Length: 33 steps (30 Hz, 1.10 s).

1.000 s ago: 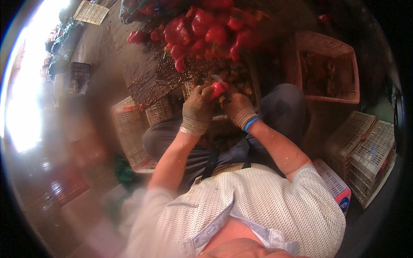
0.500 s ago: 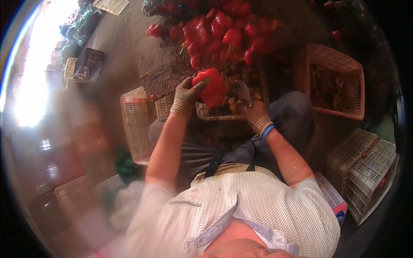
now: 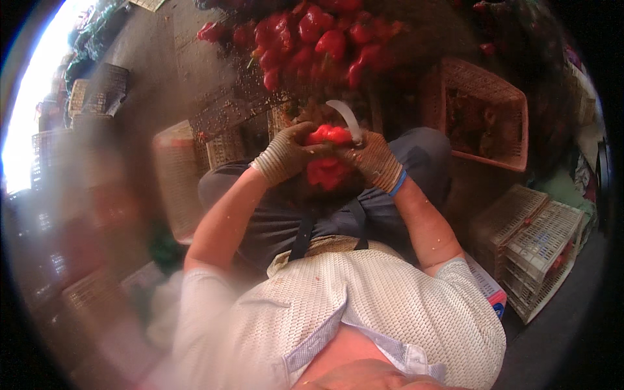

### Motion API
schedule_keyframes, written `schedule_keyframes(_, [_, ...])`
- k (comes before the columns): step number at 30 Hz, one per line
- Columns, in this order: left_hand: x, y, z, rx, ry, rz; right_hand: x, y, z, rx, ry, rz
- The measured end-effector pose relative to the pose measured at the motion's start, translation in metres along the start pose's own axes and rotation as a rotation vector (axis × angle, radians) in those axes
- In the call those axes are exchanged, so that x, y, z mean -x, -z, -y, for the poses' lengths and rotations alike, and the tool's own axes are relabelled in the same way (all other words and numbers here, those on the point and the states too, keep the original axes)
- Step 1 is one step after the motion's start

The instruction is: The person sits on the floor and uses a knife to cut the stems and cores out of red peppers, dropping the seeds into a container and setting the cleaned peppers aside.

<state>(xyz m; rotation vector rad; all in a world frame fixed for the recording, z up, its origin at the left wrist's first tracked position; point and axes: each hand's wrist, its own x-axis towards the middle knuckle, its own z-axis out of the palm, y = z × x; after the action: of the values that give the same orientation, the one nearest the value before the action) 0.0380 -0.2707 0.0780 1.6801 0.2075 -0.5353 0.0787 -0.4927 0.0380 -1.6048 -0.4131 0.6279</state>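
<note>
In front of my lap, my left hand (image 3: 283,155) in a soiled, striped work glove is closed around the left side of a red pepper (image 3: 327,171). My right hand (image 3: 378,160), gloved alike with a blue band at the wrist, grips a small knife (image 3: 345,114). Its pale curved blade points up and away from me, above the pepper. The handle is hidden in the fist. The right fingers meet the pepper's right side, so both hands are on it. Beyond the hands lies a heap of glossy red peppers (image 3: 302,39).
A reddish crate (image 3: 484,155) with dark scraps stands at right; a pale crate (image 3: 174,182) stands by my left knee. Stacked crates (image 3: 546,240) sit at lower right. Pale seeds dot the surface (image 3: 227,97) ahead. A blurred haze covers the left side.
Both hands have come together and closer to me with the pepper. The right hand, apart from it before, now touches it, and the knife blade has swung up. The view has shifted slightly.
</note>
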Motion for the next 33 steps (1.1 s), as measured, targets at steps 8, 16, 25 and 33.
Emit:
schedule_keyframes(8, [-0.005,0.015,0.008,0.697,-0.132,0.291,-0.007,-0.005,0.054,-0.121,0.118,-0.036])
schedule_keyframes(16, [-0.029,0.022,0.0,1.277,-0.386,-0.039,-0.061,-0.011,0.063,-0.102,-0.001,-0.163])
schedule_keyframes(25, [-0.036,0.13,0.034,1.189,-0.247,-0.456,-0.062,-0.007,0.009,-0.564,-0.365,-0.36])
schedule_keyframes(33, [-0.044,0.173,0.056,1.34,-0.335,-0.406,-0.102,-0.041,0.058,-0.332,-0.375,-0.37])
